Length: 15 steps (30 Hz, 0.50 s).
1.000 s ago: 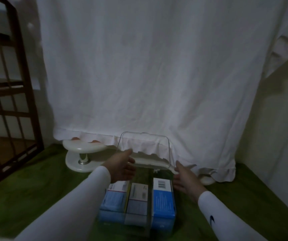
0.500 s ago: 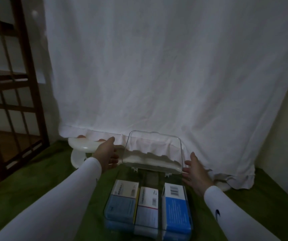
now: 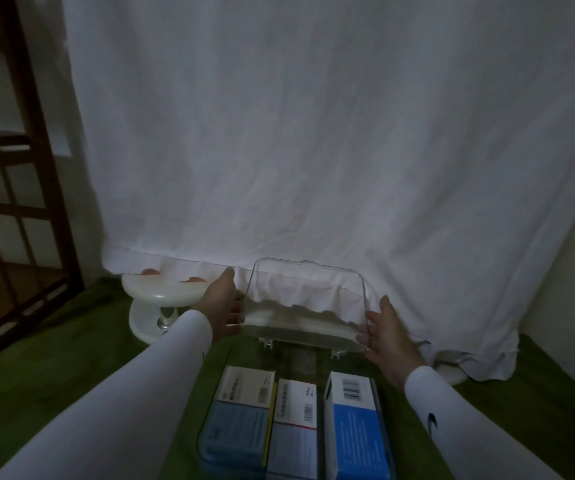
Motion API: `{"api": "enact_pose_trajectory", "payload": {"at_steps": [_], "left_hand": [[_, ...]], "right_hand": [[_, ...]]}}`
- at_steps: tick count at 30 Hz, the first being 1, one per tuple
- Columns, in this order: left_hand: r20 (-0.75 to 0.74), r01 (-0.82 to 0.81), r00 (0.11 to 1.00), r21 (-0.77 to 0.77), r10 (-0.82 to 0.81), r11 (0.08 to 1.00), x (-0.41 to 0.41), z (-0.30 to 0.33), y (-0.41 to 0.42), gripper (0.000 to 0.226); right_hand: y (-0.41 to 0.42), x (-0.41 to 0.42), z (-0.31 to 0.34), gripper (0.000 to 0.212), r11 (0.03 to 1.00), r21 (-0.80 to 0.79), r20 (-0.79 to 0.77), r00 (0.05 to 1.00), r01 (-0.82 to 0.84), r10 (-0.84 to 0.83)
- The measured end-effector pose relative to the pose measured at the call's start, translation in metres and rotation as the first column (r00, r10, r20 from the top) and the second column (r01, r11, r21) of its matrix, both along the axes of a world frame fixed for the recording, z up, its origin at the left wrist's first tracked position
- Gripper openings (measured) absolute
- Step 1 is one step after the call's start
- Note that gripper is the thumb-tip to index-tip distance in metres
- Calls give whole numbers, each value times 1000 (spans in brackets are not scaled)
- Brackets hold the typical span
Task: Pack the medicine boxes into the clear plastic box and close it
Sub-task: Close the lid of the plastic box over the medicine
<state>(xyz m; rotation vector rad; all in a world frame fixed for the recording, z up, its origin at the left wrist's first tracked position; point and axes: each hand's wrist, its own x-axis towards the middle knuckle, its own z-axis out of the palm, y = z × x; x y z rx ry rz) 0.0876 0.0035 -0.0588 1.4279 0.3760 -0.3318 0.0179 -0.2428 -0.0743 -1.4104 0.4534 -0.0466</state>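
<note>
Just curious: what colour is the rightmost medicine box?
Bright blue with a white top, rightmost medicine box, head view.

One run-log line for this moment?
boxes: three medicine boxes packed | lid: upright, open | left hand, right hand: holding lid sides

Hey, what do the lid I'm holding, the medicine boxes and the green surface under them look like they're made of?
The lid looks like clear, glossy hard plastic: the white curtain shows through it. The medicine boxes look like printed cardboard with a smooth finish, given their sharp folded edges and barcodes. The green surface looks like soft matte fabric, perhaps a blanket; the dim light leaves that open.
</note>
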Motion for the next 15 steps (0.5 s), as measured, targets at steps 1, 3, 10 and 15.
{"api": "enact_pose_trajectory", "payload": {"at_steps": [1,3,10,15], "left_hand": [[0,-4,1000,5,4,1000,2,-1,-1,69],[3,-9,1000,14,9,1000,6,-3,-2,72],[13,15,1000,42,-16,999,10,-6,-6,73],[22,10,1000,33,-10,999,9,-5,-6,73]], "right_hand": [[1,2,0,51,1000,0,-2,1000,10,-10],[1,5,-1,54,1000,-7,1,1000,20,-20],[-1,10,-1,66,1000,17,27,1000,0,-1],[-1,7,4,68,1000,-9,30,999,-16,17]]}}
